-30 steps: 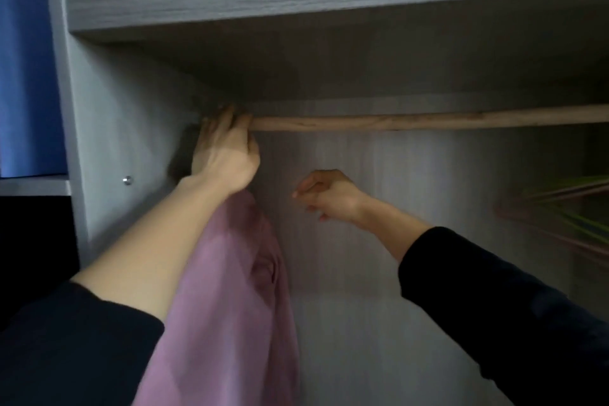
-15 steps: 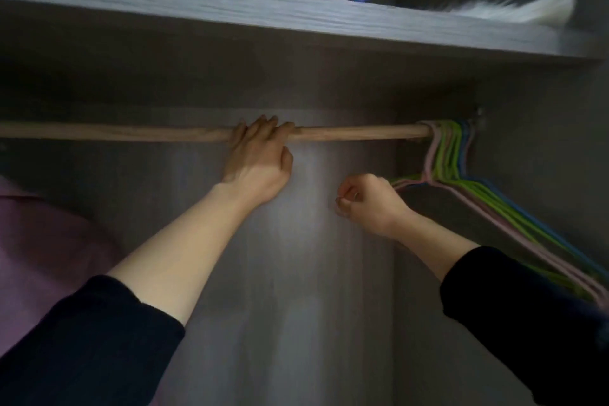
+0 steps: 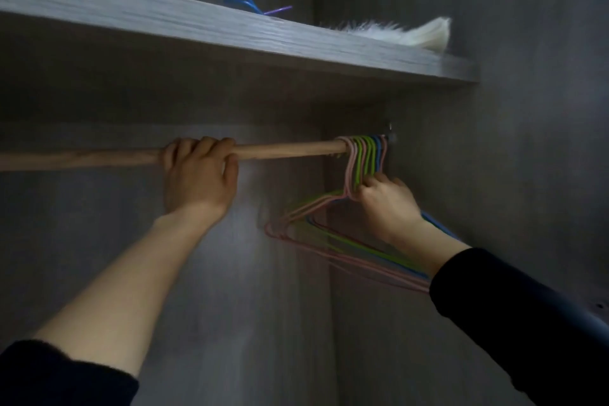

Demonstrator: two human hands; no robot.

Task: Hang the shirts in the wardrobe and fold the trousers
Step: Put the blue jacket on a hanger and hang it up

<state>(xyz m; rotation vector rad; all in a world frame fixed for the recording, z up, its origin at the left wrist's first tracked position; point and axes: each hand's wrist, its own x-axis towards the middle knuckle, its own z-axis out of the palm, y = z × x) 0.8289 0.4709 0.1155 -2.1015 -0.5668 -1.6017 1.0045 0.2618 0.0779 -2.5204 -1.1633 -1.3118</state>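
Observation:
A wooden rail (image 3: 286, 148) runs across the inside of the wardrobe. My left hand (image 3: 197, 175) is curled around the rail near its middle. At the rail's right end hang several empty wire hangers (image 3: 361, 158), pink, green and blue, bunched against the side wall. My right hand (image 3: 384, 199) grips the necks of these hangers just below their hooks. No shirt or trousers are in view.
A grey shelf (image 3: 230, 33) sits above the rail, holding blue and purple hangers (image 3: 244, 2) and a white furry item (image 3: 395, 33). The wardrobe's right wall (image 3: 510, 175) stands close behind the hangers. The back panel (image 3: 99, 241) below the rail is bare.
The view swung right, away from the pink shirt hung at the left. My left hand slid along the rail. My right hand reached to the hangers and closed on them.

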